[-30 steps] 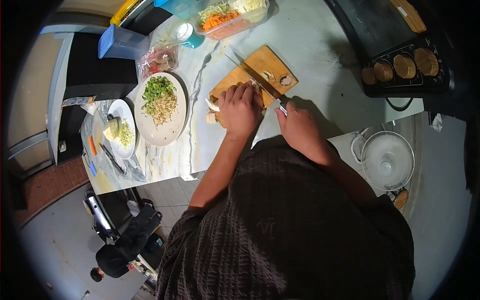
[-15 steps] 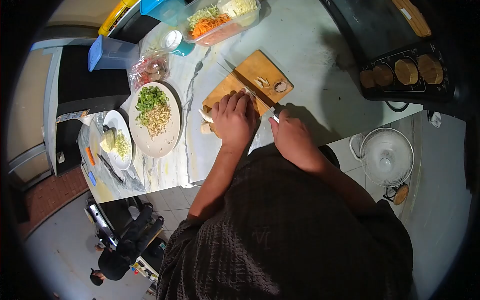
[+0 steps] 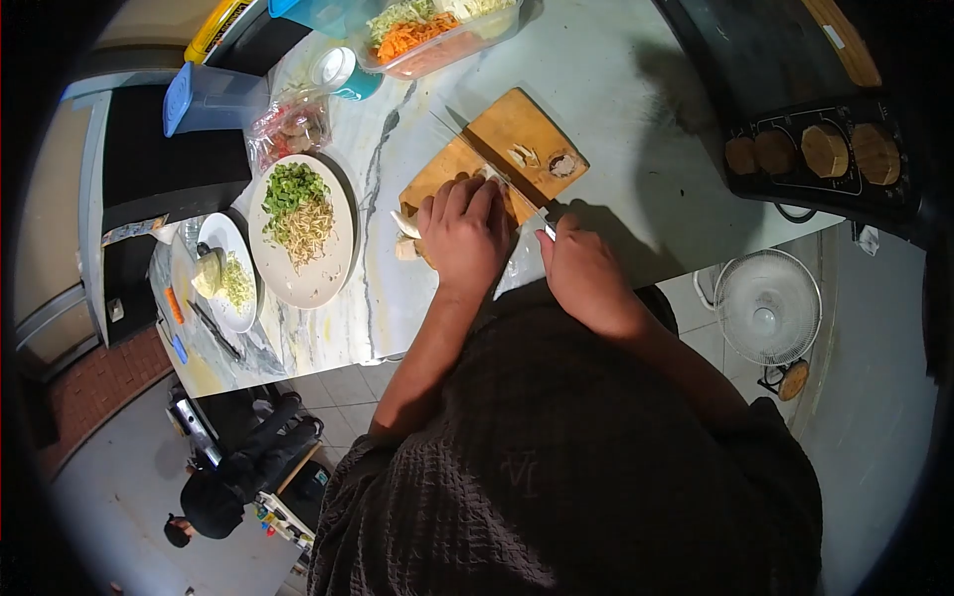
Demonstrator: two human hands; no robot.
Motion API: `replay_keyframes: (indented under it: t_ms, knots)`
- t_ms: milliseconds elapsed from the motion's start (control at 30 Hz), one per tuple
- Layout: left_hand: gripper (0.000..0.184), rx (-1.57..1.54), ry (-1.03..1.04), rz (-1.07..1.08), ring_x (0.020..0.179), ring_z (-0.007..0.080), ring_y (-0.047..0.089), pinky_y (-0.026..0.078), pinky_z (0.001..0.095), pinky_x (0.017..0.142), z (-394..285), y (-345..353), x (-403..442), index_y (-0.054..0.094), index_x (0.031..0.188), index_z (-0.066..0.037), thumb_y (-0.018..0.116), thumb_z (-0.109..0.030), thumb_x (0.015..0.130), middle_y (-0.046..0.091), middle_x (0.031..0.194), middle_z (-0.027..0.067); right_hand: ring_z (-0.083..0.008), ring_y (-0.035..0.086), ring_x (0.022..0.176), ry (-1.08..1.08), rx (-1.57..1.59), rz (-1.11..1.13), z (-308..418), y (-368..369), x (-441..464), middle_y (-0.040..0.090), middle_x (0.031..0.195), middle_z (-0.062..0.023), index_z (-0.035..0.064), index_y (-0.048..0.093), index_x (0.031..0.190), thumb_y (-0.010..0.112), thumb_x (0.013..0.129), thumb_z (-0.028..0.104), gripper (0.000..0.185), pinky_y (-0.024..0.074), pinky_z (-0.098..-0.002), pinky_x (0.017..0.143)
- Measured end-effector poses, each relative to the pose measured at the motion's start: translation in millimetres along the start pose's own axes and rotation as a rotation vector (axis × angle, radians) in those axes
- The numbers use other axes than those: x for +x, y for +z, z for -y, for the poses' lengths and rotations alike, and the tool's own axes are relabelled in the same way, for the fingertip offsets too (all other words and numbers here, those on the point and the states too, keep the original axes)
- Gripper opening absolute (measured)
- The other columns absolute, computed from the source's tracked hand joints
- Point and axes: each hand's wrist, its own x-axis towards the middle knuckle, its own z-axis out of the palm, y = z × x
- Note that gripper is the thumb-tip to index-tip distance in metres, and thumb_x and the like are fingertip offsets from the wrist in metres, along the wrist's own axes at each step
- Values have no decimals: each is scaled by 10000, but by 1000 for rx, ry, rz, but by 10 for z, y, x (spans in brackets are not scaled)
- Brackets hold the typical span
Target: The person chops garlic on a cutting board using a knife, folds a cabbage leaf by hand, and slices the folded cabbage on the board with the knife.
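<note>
A wooden cutting board [image 3: 532, 119] lies on the marble-patterned table. My right hand [image 3: 588, 270] is wrapped round the handle of a kitchen knife [image 3: 500, 177], whose blade slants across the board. Curled fingers of my left hand [image 3: 463, 236] press a pale piece of food [image 3: 488, 174] against the board beside the blade; my hand mostly covers it, and its kind is unclear. Thin pale slivers [image 3: 524, 156] and a small round brownish-white piece [image 3: 563, 165] lie beyond the knife. More pale chunks [image 3: 405, 238] rest at the board's left edge, by my left wrist.
To the left are an oval plate [image 3: 313, 288] of chopped greens and sprouts, and a smaller white plate [image 3: 236, 320]. A clear container [image 3: 442, 62] holds shredded vegetables. A black stove with wooden knobs [image 3: 824, 151] stands right. A fan [image 3: 767, 308] and another person [image 3: 214, 502] are beyond the table.
The whole view has shifted slightly. Both hands, the knife and the pale piece stay in nearly the same place on the board.
</note>
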Motion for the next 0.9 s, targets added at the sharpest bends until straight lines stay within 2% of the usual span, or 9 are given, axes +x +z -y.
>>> replay_keyframes:
  t_ms: [500, 567, 800, 900]
  knots:
    - [118, 1, -25, 41, 924, 243, 658, 440, 371, 817, 10, -7, -4, 711, 896, -89, 739, -117, 785, 709, 926, 52, -453, 674, 757, 24, 34, 31, 2, 49, 46, 664, 776, -271, -50, 516, 924, 524, 998, 266, 325, 545, -518, 682]
    - [133, -6, -19, 26, 924, 239, 658, 441, 371, 815, 11, 7, -15, 710, 905, -91, 739, -110, 777, 709, 923, 49, -498, 636, 716, 8, 91, -7, -27, 90, 70, 632, 729, -304, -76, 510, 913, 549, 989, 233, 321, 516, -533, 636]
    - [140, 8, -22, 40, 925, 231, 657, 437, 376, 814, -11, -27, -18, 710, 912, -94, 740, -112, 776, 708, 929, 46, -485, 640, 715, -11, 72, -31, 5, 60, 104, 636, 733, -295, -69, 516, 919, 550, 989, 246, 324, 515, -528, 625]
    - [140, 26, -21, 31, 930, 233, 656, 436, 380, 819, -14, -35, -22, 712, 910, -92, 742, -116, 775, 707, 929, 47, -460, 667, 753, 2, 0, 15, -1, 39, 91, 662, 770, -271, -46, 510, 928, 524, 1000, 273, 327, 542, -516, 669]
